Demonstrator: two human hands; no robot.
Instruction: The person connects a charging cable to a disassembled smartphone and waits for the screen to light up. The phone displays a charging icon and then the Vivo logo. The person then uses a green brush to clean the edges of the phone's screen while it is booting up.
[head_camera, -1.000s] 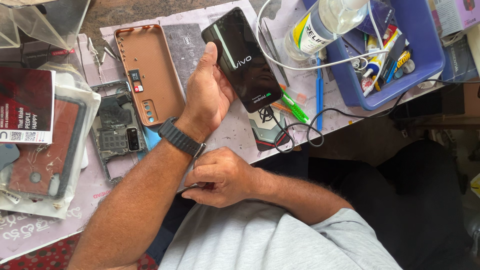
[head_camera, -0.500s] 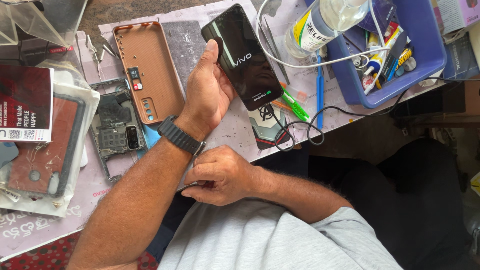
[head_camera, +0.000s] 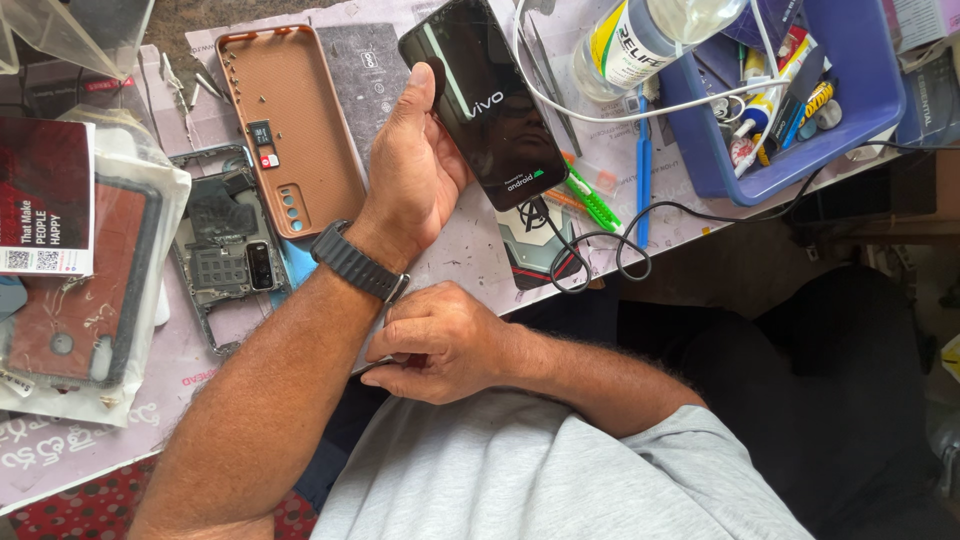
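Observation:
My left hand (head_camera: 415, 175) grips a black smartphone (head_camera: 490, 110) by its left edge, thumb up along the side, and holds it tilted over the work mat. The screen is lit and shows a start-up logo. A dark watch (head_camera: 357, 262) sits on that wrist. My right hand (head_camera: 440, 340) is down at the table's near edge, fingers closed on what looks like a thin wire (head_camera: 374, 365) that sticks out to the left. It is just below my left forearm.
A brown back cover (head_camera: 290, 130) and a dark phone frame (head_camera: 225, 250) lie left of the phone. A bagged case (head_camera: 90, 280) is far left. A blue tray (head_camera: 870, 90) of small tools, a bottle (head_camera: 640, 40), a black cable (head_camera: 620, 250) and green and blue pry tools (head_camera: 590, 200) lie right.

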